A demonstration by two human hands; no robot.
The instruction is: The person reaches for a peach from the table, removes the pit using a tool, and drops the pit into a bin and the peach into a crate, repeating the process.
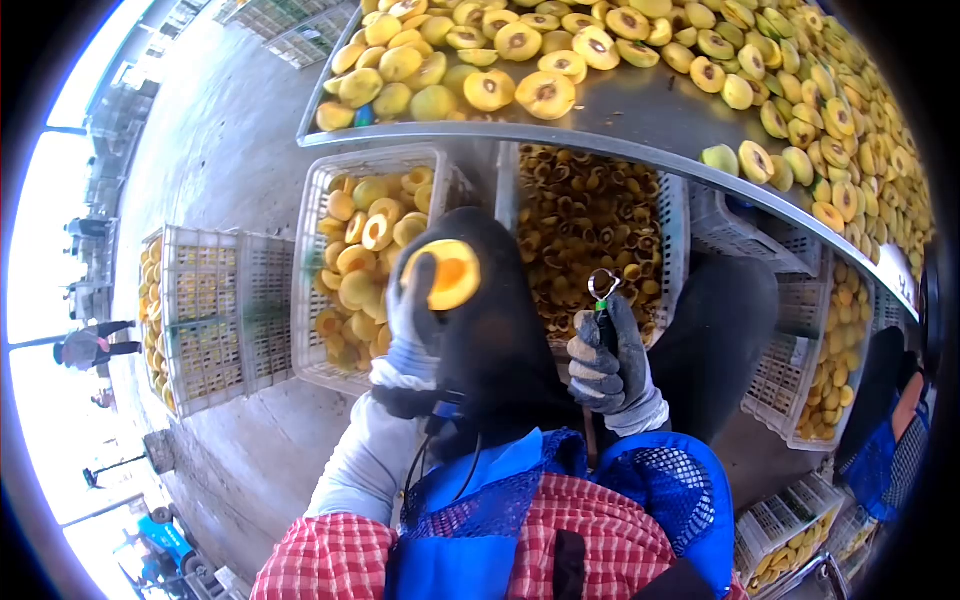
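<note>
Between my knees, my left hand (415,310) pinches a peach half (442,274), cut face toward the pitting spoon (603,287) fisted upright in my right hand (608,362), just beside.

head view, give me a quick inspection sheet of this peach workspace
surface: metal table heaped with halved peaches
job's things: peach half with its pit hollow empty; loop-ended pitting tool
clutter: crate of peach halves on the left, crate of pits under the table edge
grippers: gloved left hand holds the peach half; gloved right hand grips the tool
cables: black cable by left wrist
surroundings: concrete floor, another crate, a person far left
</note>
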